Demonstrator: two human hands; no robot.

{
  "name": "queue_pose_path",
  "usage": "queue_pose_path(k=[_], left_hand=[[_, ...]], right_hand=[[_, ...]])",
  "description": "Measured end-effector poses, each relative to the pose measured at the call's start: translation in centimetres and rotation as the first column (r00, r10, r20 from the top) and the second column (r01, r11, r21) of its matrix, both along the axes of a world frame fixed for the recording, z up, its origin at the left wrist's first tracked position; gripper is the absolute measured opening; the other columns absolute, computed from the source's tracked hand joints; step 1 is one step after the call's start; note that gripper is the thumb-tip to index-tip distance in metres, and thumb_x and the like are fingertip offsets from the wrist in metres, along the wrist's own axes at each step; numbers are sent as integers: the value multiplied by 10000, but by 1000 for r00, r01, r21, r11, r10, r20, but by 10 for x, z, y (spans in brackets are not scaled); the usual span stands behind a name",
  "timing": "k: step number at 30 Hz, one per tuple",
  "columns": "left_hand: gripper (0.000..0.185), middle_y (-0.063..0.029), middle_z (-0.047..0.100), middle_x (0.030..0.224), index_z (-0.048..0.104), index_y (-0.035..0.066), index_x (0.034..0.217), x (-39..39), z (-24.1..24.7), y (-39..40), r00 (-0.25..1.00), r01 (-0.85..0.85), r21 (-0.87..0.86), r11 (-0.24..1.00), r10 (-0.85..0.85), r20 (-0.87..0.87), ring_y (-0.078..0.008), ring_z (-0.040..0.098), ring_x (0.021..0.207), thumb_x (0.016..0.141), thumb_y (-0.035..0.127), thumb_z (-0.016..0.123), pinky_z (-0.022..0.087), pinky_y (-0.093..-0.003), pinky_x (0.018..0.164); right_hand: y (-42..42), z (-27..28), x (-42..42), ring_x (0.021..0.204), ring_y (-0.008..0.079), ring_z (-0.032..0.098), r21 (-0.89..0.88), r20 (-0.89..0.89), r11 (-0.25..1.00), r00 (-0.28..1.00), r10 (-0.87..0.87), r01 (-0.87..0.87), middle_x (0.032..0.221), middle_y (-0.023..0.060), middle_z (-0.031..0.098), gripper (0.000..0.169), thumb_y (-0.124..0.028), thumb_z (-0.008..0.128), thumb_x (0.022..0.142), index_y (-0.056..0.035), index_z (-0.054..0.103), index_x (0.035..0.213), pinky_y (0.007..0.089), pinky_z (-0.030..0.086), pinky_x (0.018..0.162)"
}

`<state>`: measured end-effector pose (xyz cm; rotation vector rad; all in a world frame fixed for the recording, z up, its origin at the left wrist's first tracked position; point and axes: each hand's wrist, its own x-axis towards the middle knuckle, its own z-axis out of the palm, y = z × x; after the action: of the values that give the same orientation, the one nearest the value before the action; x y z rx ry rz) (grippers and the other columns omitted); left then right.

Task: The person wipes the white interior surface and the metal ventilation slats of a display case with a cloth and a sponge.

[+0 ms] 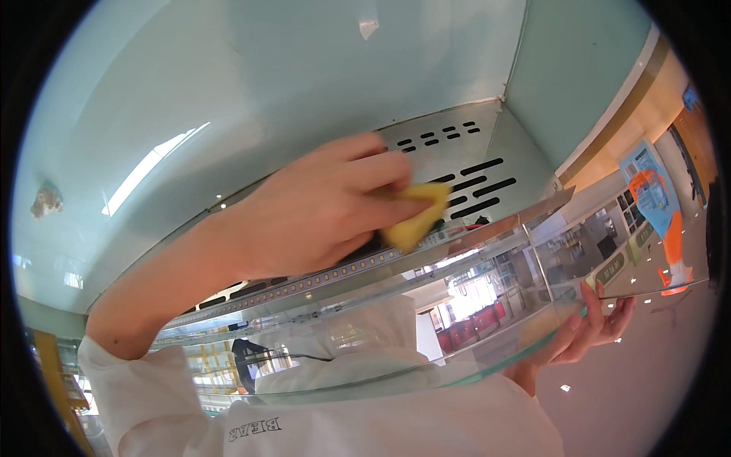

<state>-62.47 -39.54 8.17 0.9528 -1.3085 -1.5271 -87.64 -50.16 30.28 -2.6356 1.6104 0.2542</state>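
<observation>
My left hand (337, 200) reaches across from the left and pinches a yellow sponge (420, 220), blurred, with a dark green part at its lower edge. The sponge is over an LED strip (342, 273) that runs along a slotted metal panel (485, 185); whether it touches the strip cannot be told. Part of the panel's slots is hidden under the hand. Low on the right, my right hand (591, 325) grips the edge of a clear curved glass pane (497, 363), fingers on one side and thumb on the other.
A pale green-white inner wall (365, 68) of the cabinet curves behind the panel. Red wires (475, 226) show by the strip's right end. An orange and blue spray bottle (657, 200) is at the far right. The glass mirrors the room.
</observation>
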Motion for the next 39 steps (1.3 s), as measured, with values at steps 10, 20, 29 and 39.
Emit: queue_pose_path(k=[10,20,29,39], left_hand=[[526,-106,532,1022,684,31,1191,-28,-11,-30,995,-53,-78,996,46,-86,-303,503,879,681,-92,645,459,-366,794],[515,-113,526,1039,673,21,1199,2,-12,-2,994,41,-14,999,-43,-100,-312,498,901,696,-87,648,449,-396,825],[493,-109,531,1040,683,9,1168,3,-11,-11,993,64,-43,997,-67,-95,-306,507,889,686,-89,649,454,-392,809],[471,-116,527,1009,700,-1,1127,-27,-7,-29,997,-60,-63,996,56,-55,-297,496,856,667,-86,643,442,-387,768]], right_hand=[[1,-2,-1,1405,352,277,-2,73,1000,997,-25,26,1510,173,244,391,-292,465,943,-2,696,1067,504,396,1033],[4,-2,0,1388,373,295,-38,49,999,999,5,-3,1504,197,260,383,-275,476,921,17,695,1037,509,414,994],[3,-6,-3,1385,375,295,-63,95,998,995,6,0,1496,214,269,369,-264,483,907,13,696,1024,496,423,972],[1,-7,-4,1381,389,306,-56,114,998,993,26,-20,1488,213,275,375,-278,484,910,12,697,1015,502,422,996]])
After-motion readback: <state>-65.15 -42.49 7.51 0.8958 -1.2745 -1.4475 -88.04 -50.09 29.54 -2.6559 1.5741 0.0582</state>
